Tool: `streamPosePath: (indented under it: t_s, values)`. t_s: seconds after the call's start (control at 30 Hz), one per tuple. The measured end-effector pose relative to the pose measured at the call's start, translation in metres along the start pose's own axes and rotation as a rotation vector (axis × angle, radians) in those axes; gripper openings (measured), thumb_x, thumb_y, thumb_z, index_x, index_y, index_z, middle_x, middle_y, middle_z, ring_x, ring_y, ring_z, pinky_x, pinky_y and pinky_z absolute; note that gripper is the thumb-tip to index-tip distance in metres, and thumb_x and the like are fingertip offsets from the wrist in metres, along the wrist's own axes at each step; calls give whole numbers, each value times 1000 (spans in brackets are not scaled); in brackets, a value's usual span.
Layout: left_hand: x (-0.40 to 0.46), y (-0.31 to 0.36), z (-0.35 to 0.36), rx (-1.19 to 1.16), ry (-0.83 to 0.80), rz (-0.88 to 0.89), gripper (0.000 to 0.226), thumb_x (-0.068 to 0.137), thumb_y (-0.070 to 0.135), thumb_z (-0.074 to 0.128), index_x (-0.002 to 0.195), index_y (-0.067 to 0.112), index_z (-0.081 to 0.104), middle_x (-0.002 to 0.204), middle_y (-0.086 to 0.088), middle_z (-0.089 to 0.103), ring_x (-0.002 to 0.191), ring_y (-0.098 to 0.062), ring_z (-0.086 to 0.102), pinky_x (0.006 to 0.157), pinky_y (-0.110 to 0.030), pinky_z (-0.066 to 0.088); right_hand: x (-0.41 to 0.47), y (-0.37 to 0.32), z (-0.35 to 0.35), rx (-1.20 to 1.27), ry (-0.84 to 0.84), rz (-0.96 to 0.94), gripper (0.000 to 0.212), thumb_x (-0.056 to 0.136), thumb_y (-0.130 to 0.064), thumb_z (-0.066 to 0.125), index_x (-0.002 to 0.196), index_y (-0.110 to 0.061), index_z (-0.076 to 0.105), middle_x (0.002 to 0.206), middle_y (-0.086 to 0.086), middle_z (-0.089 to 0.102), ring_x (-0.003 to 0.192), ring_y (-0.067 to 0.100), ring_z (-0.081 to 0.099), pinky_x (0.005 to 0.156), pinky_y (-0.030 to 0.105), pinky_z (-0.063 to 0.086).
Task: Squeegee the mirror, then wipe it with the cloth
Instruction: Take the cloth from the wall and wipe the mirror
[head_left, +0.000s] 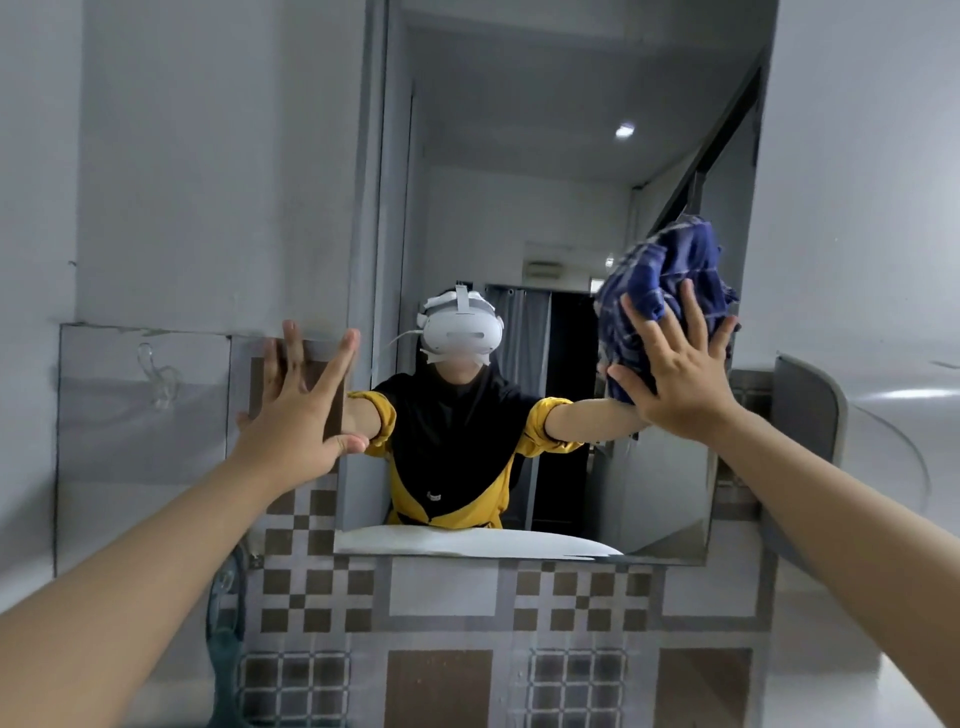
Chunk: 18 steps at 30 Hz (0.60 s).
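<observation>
— Where's the cloth (670, 280)?
— Bunched under her right hand (675, 374), fingers spread, pressed to the mirror (519, 208) near its right edge.
— And her left hand (296, 415)?
— Flat, fingers splayed, empty, at the mirror's left edge.

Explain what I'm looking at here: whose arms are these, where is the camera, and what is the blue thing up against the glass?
There is no machine: a person wears the camera on their head, so you see their own two bare arms reaching forward. Ahead hangs a wall mirror, which reflects that person and the headset. The right hand, fingers spread, presses a bunched blue checked cloth flat against the glass near its right edge. The left hand is open and holds nothing; it rests on the tiled wall beside the mirror's left edge. No squeegee is in view.
</observation>
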<state>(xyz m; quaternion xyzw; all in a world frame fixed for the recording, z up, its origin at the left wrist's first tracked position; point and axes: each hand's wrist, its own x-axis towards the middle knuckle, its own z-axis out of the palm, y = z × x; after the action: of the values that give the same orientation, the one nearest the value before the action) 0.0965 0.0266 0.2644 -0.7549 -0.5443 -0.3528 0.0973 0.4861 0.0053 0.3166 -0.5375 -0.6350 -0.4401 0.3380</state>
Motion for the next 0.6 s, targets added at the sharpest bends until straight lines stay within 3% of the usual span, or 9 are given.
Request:
streamPosePath:
  t_s: [0.17,0.3,0.47,0.6]
  values:
    - [0,-3,0,38,15,-21,127,75,32,75,126,55,-39,135,-4,-55,129,-31,-41,105,-73,16,-13,1,8,182,69,233,79,84,-61,36,152,-33,7,161,3,14,148,27,-11,109,65,-11]
    - [-1,0,1,52,-16,-59,125,80,31,71,121,53,-46,127,-7,-59,126,-31,-41,107,-71,17,-17,-31,23,367,189,464,79,87,-54,41,153,-29,5,161,10,14,147,29,-13,117,58,-4]
    - [-2,-16,-15,68,17,-63,124,83,30,68,120,49,-49,130,-11,-56,130,-37,-40,110,-68,14,-2,-114,31,402,174,717,78,91,-52,41,151,-37,-7,163,3,5,147,26,-18,106,67,-15]
    - [-8,-32,-24,66,-16,12,114,85,40,62,125,47,-44,134,-14,-51,126,-35,-41,108,-68,14,9,-179,33,456,125,719,77,93,-54,39,150,-38,-10,163,2,1,145,27,-23,103,67,-19]
